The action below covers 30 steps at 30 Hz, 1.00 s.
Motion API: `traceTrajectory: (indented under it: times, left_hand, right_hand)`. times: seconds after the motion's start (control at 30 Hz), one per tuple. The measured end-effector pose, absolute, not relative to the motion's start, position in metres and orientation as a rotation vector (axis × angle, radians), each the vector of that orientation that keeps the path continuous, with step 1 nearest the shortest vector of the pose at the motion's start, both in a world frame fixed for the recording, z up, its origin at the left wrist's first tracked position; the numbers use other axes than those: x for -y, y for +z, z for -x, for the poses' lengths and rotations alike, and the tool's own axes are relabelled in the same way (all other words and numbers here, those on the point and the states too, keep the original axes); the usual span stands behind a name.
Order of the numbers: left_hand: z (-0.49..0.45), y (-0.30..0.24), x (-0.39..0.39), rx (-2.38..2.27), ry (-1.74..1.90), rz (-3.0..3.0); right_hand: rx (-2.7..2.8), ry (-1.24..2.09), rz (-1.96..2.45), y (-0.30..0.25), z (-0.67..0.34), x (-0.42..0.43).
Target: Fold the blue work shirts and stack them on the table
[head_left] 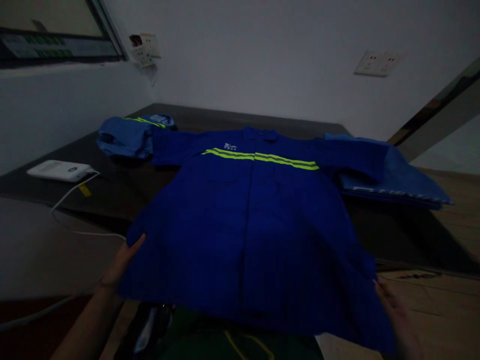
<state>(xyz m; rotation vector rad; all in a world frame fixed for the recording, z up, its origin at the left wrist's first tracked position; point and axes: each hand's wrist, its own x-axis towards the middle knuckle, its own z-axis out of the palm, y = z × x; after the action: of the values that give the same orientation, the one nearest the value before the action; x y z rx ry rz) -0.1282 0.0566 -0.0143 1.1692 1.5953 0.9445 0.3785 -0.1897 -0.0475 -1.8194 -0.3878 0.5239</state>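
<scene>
A blue work jacket (232,215) lies face up, spread across the dark table, with a yellow-green reflective stripe over its chest. Its collar points to the wall, and its lower part hangs over the table's front edge. At the lower left, my left hand (123,257) is closed on one side of the jacket near the hem. My right hand (392,305) grips the opposite side at the lower right, its fingers partly hidden by cloth. The jacket's right-hand sleeve lies over a stack of folded blue clothes (405,175).
A folded lighter blue garment (125,137) sits at the back left of the table (180,112). Nearer lies a white power bank (62,171) with a white cable (60,200) trailing off the edge. Wall sockets (377,63) are behind the table.
</scene>
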Motion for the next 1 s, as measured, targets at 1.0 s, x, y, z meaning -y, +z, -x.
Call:
traceTrajectory:
  times: [1.0]
  left_hand:
    - [-0.044,0.017,0.008,-1.064,0.866,-1.688]
  right_hand:
    - [1.32,-0.486,2.165,-0.02,-0.364,0.131]
